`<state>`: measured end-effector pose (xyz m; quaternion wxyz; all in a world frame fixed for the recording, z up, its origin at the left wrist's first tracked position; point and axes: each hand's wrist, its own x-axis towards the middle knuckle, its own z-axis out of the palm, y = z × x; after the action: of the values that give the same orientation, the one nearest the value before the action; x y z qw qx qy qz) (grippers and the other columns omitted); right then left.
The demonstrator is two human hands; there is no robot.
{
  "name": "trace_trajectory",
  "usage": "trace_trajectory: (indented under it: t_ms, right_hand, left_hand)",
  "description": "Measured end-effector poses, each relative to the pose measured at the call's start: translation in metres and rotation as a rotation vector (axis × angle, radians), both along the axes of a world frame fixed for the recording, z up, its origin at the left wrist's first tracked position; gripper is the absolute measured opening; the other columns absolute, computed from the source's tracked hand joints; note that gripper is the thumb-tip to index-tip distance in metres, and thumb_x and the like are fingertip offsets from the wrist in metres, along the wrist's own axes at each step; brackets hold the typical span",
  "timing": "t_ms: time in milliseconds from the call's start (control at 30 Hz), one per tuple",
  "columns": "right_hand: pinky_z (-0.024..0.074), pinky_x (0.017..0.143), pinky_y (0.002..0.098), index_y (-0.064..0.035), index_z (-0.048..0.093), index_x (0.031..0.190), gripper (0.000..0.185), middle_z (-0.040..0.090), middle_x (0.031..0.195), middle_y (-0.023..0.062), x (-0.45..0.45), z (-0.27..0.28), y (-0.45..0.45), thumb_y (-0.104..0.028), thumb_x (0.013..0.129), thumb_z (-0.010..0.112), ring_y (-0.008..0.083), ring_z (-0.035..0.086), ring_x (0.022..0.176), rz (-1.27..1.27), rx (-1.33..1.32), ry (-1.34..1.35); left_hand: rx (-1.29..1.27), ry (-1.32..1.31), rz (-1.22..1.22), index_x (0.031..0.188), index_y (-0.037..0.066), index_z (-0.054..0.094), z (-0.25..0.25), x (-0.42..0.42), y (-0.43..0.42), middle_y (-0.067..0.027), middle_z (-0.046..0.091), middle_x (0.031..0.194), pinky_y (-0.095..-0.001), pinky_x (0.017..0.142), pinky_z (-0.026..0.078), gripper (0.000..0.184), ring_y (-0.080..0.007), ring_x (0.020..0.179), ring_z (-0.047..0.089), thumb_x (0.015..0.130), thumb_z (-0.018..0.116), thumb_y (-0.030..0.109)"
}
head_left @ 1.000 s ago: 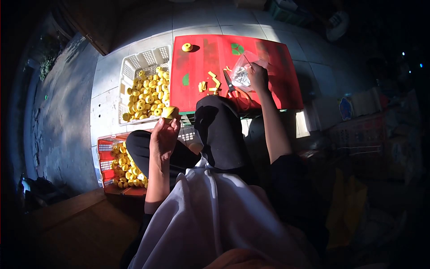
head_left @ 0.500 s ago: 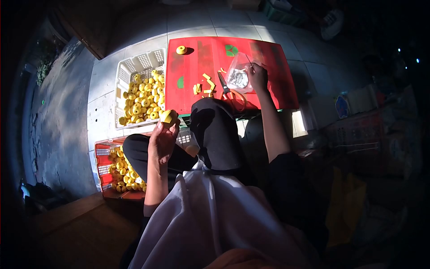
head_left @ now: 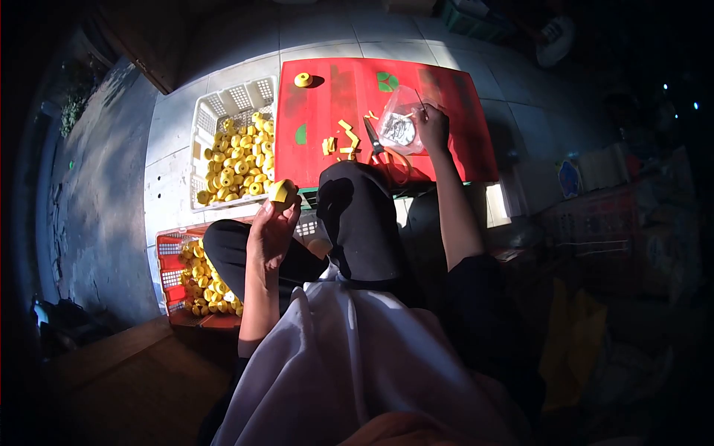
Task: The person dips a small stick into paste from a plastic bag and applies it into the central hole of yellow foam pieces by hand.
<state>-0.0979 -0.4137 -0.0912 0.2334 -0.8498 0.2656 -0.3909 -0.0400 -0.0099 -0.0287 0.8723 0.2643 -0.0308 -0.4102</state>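
Concrete ground (head_left: 111, 201) borders the tiled floor (head_left: 172, 175) on my left; my left hand (head_left: 273, 234) is near the white crate's near-right corner, its fingers closed narrowly around a yellow piece (head_left: 282, 192). Rightward, the black-trousered knee (head_left: 357, 215) rises at the red table's near edge, between my hands. My right hand (head_left: 433, 128) is over the table's right part, fingertips pinched on a thin stick (head_left: 419, 98) at the bag's right side; whether they also grip the bag, I cannot tell.

Red crate (head_left: 175, 260), beside the other leg, holds many yellow pieces; the white crate (head_left: 202, 141), just left of the table, holds more. Clear bag (head_left: 396, 126) shows silvery contents.

Across the red table (head_left: 335, 111) I see one yellow piece near the far-left corner, then yellow strips (head_left: 347, 134), then orange-handled scissors (head_left: 396, 167), tips pointing away from me. Shadow hides much of the room's right side.
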Motion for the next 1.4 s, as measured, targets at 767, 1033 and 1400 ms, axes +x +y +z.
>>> trace_trajectory:
  t_ms: [767,1033,1400]
  right_hand:
    - [0.0156,0.038,0.0197,-0.0001,0.062,0.093,0.011,0.058,0.064,0.0001,-0.059,0.141,0.144,-0.01,0.09,0.057,-0.0019,0.024,0.041,0.495,0.927,-0.446]
    - [0.0427,0.061,0.0173,0.0024,0.062,0.092,0.014,0.064,0.076,0.0036,-0.045,0.151,0.192,-0.011,0.089,0.06,0.0043,0.057,0.066,0.606,0.881,-0.301]
    - [0.0465,0.068,0.0196,0.0008,0.062,0.096,0.012,0.068,0.088,0.0074,-0.045,0.159,0.196,-0.007,0.09,0.056,0.0088,0.063,0.08,0.748,0.682,-0.07]
  left_hand:
    - [-0.027,0.159,-0.042,0.116,0.004,0.051,0.014,0.001,-0.02,-0.0109,0.058,0.111,-0.028,0.08,0.048,0.039,-0.0211,0.095,0.057,0.089,0.058,0.031]
    - [-0.021,0.181,-0.02,0.112,0.002,0.054,0.018,0.001,-0.019,-0.0114,0.061,0.106,-0.0282,0.078,0.05,0.035,-0.0243,0.097,0.059,0.088,0.062,0.026]
    - [0.026,0.112,-0.019,0.119,0.001,0.048,0.012,0.001,-0.015,-0.0134,0.056,0.115,-0.0264,0.08,0.048,0.041,-0.0269,0.101,0.055,0.091,0.056,0.03]
